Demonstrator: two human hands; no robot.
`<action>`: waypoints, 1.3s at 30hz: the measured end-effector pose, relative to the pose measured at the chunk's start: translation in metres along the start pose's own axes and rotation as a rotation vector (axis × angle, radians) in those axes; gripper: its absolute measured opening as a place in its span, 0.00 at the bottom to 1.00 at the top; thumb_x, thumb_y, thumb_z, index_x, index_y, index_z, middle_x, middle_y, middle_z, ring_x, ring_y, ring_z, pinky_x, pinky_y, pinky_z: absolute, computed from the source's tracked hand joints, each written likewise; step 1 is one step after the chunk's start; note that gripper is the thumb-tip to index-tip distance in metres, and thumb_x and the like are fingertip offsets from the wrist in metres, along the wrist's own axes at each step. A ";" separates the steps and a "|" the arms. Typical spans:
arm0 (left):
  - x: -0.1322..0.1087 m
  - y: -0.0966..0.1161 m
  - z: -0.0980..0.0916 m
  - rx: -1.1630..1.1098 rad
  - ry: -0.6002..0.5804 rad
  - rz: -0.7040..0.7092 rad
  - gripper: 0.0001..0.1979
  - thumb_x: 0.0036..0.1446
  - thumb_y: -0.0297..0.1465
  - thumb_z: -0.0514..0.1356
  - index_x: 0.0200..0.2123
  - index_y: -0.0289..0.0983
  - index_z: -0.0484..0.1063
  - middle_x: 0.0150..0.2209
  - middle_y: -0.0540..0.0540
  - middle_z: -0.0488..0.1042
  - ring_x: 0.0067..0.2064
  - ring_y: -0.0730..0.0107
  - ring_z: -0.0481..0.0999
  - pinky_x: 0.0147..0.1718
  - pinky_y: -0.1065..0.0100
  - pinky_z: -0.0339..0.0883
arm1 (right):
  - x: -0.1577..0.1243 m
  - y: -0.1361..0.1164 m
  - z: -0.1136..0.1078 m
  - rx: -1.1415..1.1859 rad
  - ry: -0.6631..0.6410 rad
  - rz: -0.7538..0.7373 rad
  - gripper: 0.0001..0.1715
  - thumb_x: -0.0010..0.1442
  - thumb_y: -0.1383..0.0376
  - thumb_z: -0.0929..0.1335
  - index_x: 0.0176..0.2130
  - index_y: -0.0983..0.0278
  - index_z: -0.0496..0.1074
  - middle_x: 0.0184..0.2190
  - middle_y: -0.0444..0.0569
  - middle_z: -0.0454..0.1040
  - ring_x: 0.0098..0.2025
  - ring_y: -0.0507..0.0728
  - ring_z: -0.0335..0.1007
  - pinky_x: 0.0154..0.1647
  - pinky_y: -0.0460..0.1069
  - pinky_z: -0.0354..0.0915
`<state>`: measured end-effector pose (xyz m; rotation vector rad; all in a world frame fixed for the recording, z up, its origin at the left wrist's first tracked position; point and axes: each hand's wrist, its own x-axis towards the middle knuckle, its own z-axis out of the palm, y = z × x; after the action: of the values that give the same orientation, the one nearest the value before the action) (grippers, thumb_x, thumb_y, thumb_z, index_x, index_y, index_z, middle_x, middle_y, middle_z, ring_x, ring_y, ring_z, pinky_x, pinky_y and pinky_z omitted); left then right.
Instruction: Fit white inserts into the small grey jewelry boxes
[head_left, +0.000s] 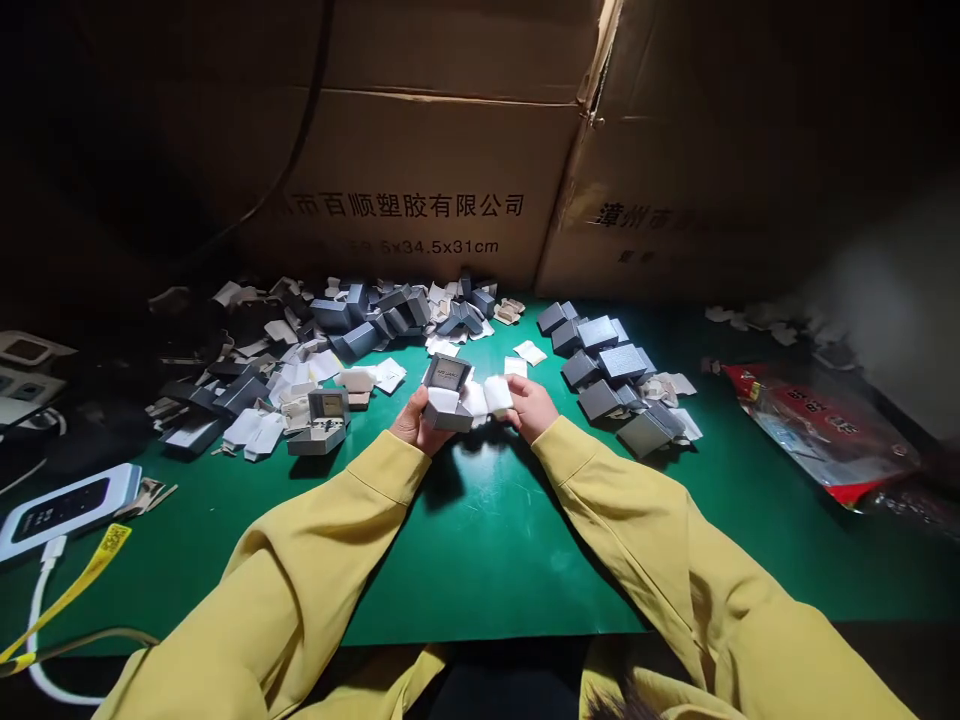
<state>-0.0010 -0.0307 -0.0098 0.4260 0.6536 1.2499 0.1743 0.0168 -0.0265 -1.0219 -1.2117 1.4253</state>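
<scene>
Fingers of my left hand [413, 422] curl round one small grey hinged box [448, 418], its lid raised, above the green tabletop [525, 570]; my right hand [533, 406], thumb and fingers nearly together, pinches at least one flat white piece [496, 393] beside it. One other open grey box [318, 437] sits leftward, two brown cardboard cartons [427, 140] stand behind, and the grey boxes [622, 363] rightward overlap past counting.

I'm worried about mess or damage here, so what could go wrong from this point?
The right hand pinches the white paper piece near its edge, so it might slip or crease. The gray boxes on the right lie piled together; a bump from the right sleeve could shift some. The left hand holds an open gray box; its sleeve might nudge another open box nearby.
</scene>
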 end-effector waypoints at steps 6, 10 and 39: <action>0.002 0.003 -0.004 0.042 0.060 0.048 0.17 0.56 0.39 0.60 0.45 0.36 0.71 0.39 0.44 0.78 0.43 0.62 0.78 0.40 0.63 0.74 | -0.012 -0.007 -0.018 -0.683 0.094 -0.600 0.18 0.59 0.62 0.61 0.47 0.63 0.71 0.45 0.53 0.74 0.32 0.53 0.67 0.37 0.52 0.69; 0.000 0.002 -0.007 0.092 0.097 0.014 0.18 0.57 0.38 0.58 0.47 0.33 0.71 0.41 0.42 0.78 0.43 0.61 0.78 0.39 0.63 0.74 | -0.017 -0.004 -0.020 -0.844 -0.073 -0.774 0.24 0.58 0.57 0.66 0.52 0.64 0.68 0.46 0.55 0.74 0.37 0.57 0.68 0.38 0.54 0.69; 0.001 -0.007 -0.008 0.424 0.054 0.021 0.31 0.30 0.45 0.73 0.36 0.31 0.75 0.31 0.44 0.78 0.34 0.63 0.78 0.33 0.66 0.72 | -0.013 0.014 -0.023 -0.773 -0.377 -0.695 0.28 0.60 0.58 0.66 0.58 0.59 0.63 0.43 0.52 0.68 0.26 0.48 0.60 0.26 0.47 0.67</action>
<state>-0.0011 -0.0320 -0.0200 0.7515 0.9674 1.1432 0.1970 0.0073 -0.0442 -0.6836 -2.2239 0.5944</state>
